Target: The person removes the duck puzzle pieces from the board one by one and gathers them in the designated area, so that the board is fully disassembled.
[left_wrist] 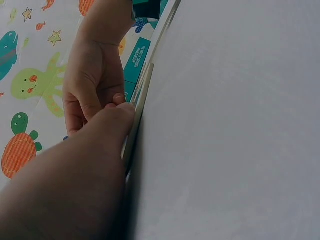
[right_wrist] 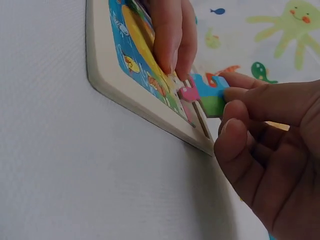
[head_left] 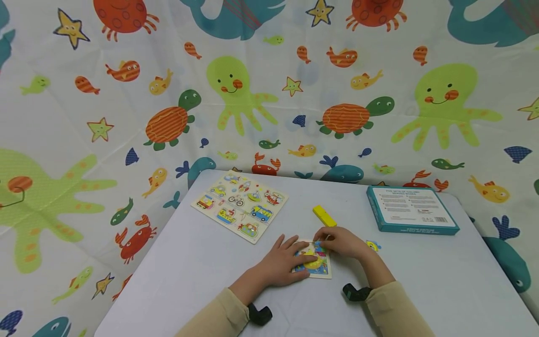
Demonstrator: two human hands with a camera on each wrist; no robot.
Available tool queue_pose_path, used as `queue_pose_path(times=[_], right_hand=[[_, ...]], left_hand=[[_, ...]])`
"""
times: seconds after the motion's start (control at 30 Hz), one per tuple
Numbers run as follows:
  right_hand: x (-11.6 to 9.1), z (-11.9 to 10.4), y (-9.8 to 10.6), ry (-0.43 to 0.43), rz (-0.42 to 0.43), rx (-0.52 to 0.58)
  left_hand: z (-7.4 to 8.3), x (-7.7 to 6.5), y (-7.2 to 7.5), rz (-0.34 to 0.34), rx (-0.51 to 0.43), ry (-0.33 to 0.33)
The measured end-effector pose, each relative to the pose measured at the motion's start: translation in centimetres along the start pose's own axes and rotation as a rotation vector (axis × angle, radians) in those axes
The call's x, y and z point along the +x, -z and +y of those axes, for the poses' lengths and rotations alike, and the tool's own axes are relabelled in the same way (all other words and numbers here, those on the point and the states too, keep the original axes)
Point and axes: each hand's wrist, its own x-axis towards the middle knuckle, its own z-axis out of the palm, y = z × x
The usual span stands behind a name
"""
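Note:
A small jigsaw puzzle [head_left: 327, 275] in a pale wooden frame lies on the white table between the two hands. My left hand [head_left: 281, 263] rests over its left side, fingers spread across the picture and covering part of it. With thumb and fingertips, my right hand [head_left: 344, 242] pinches a puzzle piece [right_wrist: 213, 98] coloured blue, green and pink. The right wrist view shows that piece tilted at the frame's edge, its pink knob close to the left fingertips [right_wrist: 167, 55]. Beyond the right hand lies a small blue and yellow piece [head_left: 373, 245], partly hidden by the wrist.
A yellow block [head_left: 324, 216] lies just behind the right hand. At the back left is a wooden board [head_left: 241, 207] with vehicle pictures. A teal box [head_left: 414, 210] lies flat at the back right. A sea-animal cloth [head_left: 252, 107] hangs behind the table.

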Motion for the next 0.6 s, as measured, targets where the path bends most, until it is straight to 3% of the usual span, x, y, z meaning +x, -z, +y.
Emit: queue_pose_path(times=[0.23,0.6], right_hand=[[-0.7,0.4,1.2,-0.03,0.007,0.073],[-4.5,2.3,5.7,-0.133,0.112,0.11]], left_hand=[[0.0,-0.1,0.1,-0.007,-0.034,0.013],[-0.1,-0.1,0.1,0.028,-0.061,0.046]])
